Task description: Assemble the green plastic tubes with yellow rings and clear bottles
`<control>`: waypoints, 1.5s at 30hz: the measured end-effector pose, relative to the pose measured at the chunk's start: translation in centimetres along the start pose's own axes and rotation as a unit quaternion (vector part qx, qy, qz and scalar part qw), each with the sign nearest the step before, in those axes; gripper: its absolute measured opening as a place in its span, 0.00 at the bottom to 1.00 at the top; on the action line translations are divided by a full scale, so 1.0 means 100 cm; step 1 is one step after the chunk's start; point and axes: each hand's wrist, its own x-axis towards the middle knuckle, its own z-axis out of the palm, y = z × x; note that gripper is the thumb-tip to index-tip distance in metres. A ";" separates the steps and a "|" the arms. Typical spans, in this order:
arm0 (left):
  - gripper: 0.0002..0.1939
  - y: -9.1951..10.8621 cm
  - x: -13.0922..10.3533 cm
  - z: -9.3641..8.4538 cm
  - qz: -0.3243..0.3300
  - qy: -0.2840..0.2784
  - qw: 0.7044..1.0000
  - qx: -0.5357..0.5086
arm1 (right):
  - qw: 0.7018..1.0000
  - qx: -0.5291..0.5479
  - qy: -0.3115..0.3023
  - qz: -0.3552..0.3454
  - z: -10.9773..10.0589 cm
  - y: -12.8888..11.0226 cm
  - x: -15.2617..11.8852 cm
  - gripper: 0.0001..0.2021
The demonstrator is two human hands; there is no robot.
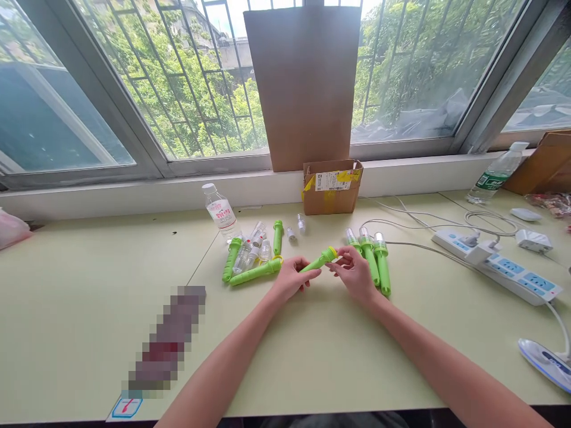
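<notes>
My left hand (293,277) is wrapped round a green plastic tube-shaped handle (319,262), which tilts up to the right. A yellow ring (332,254) sits at its upper end, pinched by the fingertips of my right hand (353,270). Left of my hands lie a long green handle (254,273) with a yellow ring, two shorter green handles (231,260) and several clear plastic caps (242,257). Two small clear-topped pieces (301,223) are farther back. Beside my right hand, three green handles with clear tops (382,264) lie side by side.
A water bottle (220,211) stands behind the loose parts, near a cardboard box (330,199) at the window. On the right are a power strip (497,264), cables, a second bottle (495,175) and a white device (545,364). A blurred dark object (172,339) lies front left.
</notes>
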 end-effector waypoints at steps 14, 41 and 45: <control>0.21 0.000 0.002 -0.003 -0.020 -0.054 0.998 0.013 | 0.998 -0.040 -0.016 0.033 -0.001 0.000 0.000 0.19; 0.20 0.003 0.000 -0.004 -0.024 -0.047 0.998 0.026 | 0.997 -0.061 -0.035 0.020 0.001 0.003 0.000 0.17; 0.21 0.004 0.000 -0.004 -0.025 -0.062 0.997 0.028 | 0.998 -0.063 -0.021 0.011 0.002 0.004 -0.001 0.17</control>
